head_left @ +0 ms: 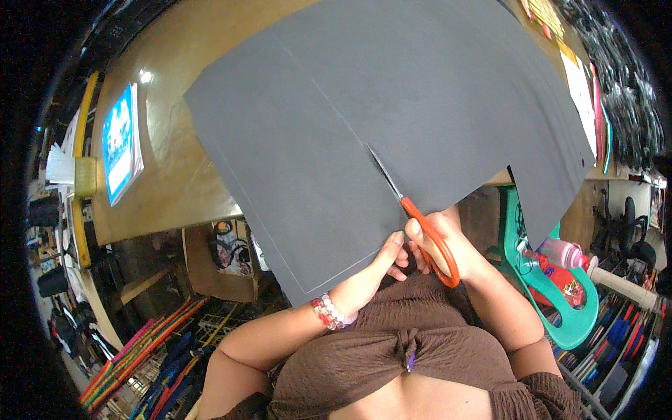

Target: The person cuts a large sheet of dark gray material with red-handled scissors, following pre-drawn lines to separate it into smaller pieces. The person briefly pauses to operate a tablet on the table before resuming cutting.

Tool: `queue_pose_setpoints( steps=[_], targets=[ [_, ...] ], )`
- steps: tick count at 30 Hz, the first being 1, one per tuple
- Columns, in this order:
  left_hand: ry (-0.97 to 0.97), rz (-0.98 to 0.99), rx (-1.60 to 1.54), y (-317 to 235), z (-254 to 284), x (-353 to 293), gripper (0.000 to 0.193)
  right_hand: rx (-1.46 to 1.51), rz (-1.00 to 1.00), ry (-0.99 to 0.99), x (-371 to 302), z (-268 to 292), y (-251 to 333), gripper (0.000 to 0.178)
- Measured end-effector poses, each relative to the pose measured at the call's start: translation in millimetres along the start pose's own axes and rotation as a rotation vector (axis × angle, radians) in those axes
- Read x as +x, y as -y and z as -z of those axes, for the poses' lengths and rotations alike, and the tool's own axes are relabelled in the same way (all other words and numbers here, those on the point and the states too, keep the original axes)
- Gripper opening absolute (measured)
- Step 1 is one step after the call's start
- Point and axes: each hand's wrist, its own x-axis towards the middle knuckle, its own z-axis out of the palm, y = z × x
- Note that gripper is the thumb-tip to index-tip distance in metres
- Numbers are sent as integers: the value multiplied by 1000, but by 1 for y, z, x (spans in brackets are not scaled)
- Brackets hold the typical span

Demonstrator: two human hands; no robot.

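Observation:
A large dark grey sheet (420, 91) lies over the table and hangs past its near edge, with pale lines drawn along it. My right hand (448, 241) grips orange-handled scissors (437, 241). Their blades reach into the sheet, the tip on a long pale line that runs on toward the far left. My left hand (378, 269) pinches the sheet's near edge just left of the scissors, thumb on top and fingers partly hidden beneath. A beaded bracelet (329, 311) circles the left wrist. On the right, a strip of the sheet droops below the table edge.
The brown table (164, 189) shows at the left, bearing a blue-and-white booklet (122, 143). A green plastic stool or chair part (560, 318) stands at lower right beside a pink-capped bottle (560, 253). Shiny black plastic bundles (609, 70) lie far right; colourful rolls (143, 346) fill the lower left.

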Motion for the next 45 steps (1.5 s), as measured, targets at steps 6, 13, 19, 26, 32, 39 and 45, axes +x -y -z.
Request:
queue_pose_setpoints(
  steps=[6,13,19,26,32,39,45],
  targets=[
    [-1,36,-23,1,2,0,28,-55,-56,-26,-1,0,4,60],
    [125,-139,402,10,34,-6,27,-41,-113,-34,-3,1,-3,59],
    [-501,-730,-63,-8,91,-34,34,-29,-19,288,-19,23,-7,55],
    [-301,-719,516,-74,96,-28,48,-467,64,365,-69,77,29,47],
    [-266,-556,376,-90,90,-22,53,-132,-38,254,-57,68,46,50],
    [-249,-522,397,-81,84,-28,54,55,-145,288,-26,55,63,74],
    [-251,-524,381,-79,83,-31,55,-135,-181,163,-9,36,67,67]
  ],
)
